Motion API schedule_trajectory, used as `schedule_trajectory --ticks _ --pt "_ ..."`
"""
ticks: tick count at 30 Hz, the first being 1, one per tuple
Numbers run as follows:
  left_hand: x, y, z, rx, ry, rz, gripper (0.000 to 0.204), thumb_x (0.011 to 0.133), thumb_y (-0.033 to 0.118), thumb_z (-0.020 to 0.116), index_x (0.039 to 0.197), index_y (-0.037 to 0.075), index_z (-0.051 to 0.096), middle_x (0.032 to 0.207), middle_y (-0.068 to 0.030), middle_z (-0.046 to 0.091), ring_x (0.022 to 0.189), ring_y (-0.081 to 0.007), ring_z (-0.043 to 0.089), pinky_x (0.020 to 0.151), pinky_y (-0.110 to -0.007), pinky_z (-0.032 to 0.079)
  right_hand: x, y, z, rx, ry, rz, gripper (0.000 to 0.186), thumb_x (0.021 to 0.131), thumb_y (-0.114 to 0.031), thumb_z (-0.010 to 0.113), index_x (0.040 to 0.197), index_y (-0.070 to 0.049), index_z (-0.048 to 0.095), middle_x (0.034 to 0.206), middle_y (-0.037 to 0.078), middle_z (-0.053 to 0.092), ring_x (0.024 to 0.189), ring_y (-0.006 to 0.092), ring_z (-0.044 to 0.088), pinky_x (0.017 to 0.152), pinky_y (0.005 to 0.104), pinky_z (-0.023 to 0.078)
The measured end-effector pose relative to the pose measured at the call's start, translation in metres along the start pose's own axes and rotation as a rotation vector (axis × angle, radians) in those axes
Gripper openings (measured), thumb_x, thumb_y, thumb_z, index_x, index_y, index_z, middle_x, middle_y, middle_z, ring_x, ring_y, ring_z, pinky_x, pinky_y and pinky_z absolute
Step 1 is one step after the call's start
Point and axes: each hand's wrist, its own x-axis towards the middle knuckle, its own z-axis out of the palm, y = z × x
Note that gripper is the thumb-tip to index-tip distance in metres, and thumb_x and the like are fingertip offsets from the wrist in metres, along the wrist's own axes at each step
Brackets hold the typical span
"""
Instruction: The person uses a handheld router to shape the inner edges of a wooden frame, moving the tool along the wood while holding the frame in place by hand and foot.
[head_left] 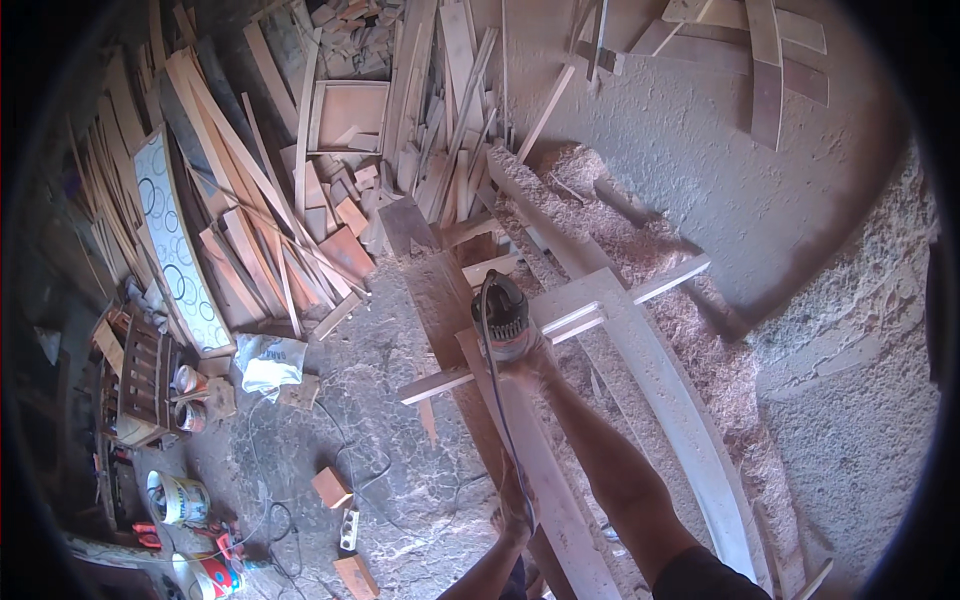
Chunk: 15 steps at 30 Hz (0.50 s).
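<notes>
My right hand [532, 365] is closed on a dark power router [500, 310], which sits where a pale board [560, 520] meets a crosspiece [430, 385] of a wooden frame. My left hand [515, 520] is lower down, closed on the left edge of that board, with the router's cord running down past it. To the right, a long pale curved member [690, 430] of the frame lies coated in sawdust. Part of my left hand's fingers is hidden by the board.
Offcuts and planks [240, 210] lean and pile at upper left. Buckets [180, 500], a slatted crate [145, 390], cables and a power strip [349, 530] lie on the floor at left. A shavings-covered bench [640, 230] runs along the right, beside a rough wall [830, 320].
</notes>
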Motion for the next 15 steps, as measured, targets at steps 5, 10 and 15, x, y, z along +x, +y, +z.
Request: schedule_trajectory --ticks 5,10,15 --pt "-0.004 0.014 0.007 0.168 0.013 0.247 0.079 0.103 0.06 0.043 0.144 -0.008 0.04 0.103 -0.0032 0.056 0.098 -0.0124 0.05 0.086 -0.029 0.042 0.001 -0.03 -0.001 -0.165 0.005 0.04 0.092 0.062 -0.047 0.082 0.137 -0.009 0.046 0.127 0.014 0.057 0.124 0.0336 0.052 0.109 0.0468 0.039" --pt "-0.007 0.011 0.005 0.163 -0.042 0.181 0.074 0.106 0.051 0.042 0.151 -0.006 0.032 0.139 -0.0116 0.046 0.128 -0.0182 0.042 0.106 -0.032 0.035 -0.005 -0.038 0.002 -0.236 0.084 0.098 0.09 0.064 -0.05 0.082 0.136 -0.01 0.046 0.125 0.013 0.056 0.122 0.0342 0.053 0.107 0.0498 0.037" --pt "-0.011 0.041 0.013 0.183 -0.05 0.052 0.067 0.108 0.041 0.039 0.156 -0.003 0.025 0.162 -0.0185 0.031 0.149 -0.0261 0.032 0.118 -0.034 0.027 -0.018 -0.068 0.026 -0.391 0.319 0.208 0.087 0.066 -0.052 0.083 0.133 -0.01 0.047 0.124 0.013 0.055 0.12 0.0339 0.053 0.104 0.0499 0.039"
